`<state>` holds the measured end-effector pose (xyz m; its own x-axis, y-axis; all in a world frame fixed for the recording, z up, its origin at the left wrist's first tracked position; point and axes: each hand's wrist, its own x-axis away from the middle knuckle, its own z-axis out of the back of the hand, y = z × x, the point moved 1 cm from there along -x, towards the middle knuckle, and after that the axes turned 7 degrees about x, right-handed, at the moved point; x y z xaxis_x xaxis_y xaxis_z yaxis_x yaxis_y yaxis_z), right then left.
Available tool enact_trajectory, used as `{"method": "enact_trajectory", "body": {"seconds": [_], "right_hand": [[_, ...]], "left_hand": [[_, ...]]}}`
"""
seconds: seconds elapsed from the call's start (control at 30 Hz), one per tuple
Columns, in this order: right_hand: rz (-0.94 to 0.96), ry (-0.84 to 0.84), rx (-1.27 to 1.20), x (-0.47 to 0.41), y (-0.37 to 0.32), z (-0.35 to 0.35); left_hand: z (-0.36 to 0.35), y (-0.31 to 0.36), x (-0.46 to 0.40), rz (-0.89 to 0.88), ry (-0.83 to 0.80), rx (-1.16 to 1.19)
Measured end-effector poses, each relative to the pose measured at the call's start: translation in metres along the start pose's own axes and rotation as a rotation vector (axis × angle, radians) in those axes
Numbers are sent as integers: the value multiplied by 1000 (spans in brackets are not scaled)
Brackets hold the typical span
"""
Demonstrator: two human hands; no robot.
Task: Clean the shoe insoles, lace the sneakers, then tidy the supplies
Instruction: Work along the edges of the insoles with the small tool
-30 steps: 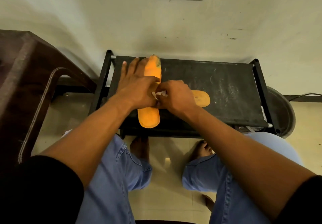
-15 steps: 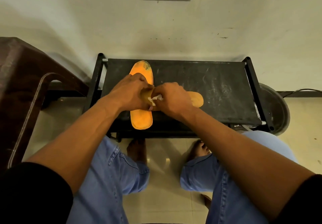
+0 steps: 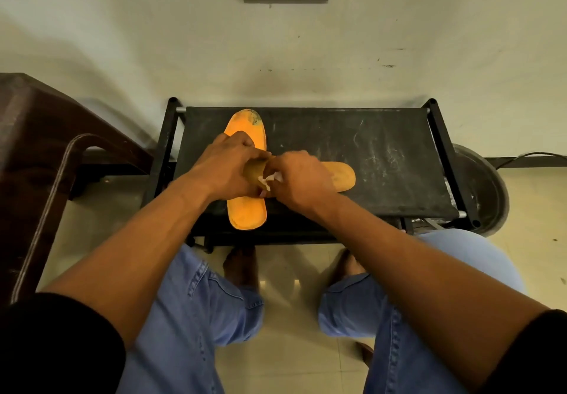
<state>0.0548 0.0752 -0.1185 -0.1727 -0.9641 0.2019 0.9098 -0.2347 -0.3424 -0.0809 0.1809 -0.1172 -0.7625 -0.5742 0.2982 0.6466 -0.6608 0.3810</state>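
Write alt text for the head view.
Both hands meet over an orange insole on a black rack: the left hand grips it while the right hand pinches a white wipe. A second insole lies crosswise behind.

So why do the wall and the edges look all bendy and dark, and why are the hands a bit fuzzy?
Head view: the wide lens bows the pale plaster wall and darkens the corners; the left hand and right hand are slightly motion-blurred around the small white wipe; a soft shadow sits on the wall above the black fabric-topped rack; the long orange foam insole stays fairly sharp.
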Motion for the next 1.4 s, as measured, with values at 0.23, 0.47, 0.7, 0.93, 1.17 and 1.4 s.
{"method": "enact_trajectory", "body": {"seconds": [0.23,0.47,0.7,0.93,1.17,1.4], "right_hand": [[-252,54,181,3,51,29],[-221,0,91,10,76,39],[-185,34,68,14,78,34],[-169,144,98,14,68,34],[-184,208,84,13,75,37],[-375,99,156,22,114,46]], "left_hand": [[1,-1,-2,16,-25,-43],[-3,13,-11,-13,-39,-170],[-5,22,-19,-36,-61,-193],[-7,41,-25,-69,11,-137],[-24,88,-42,-141,148,-37],[-25,72,-43,-80,101,-32]]}}
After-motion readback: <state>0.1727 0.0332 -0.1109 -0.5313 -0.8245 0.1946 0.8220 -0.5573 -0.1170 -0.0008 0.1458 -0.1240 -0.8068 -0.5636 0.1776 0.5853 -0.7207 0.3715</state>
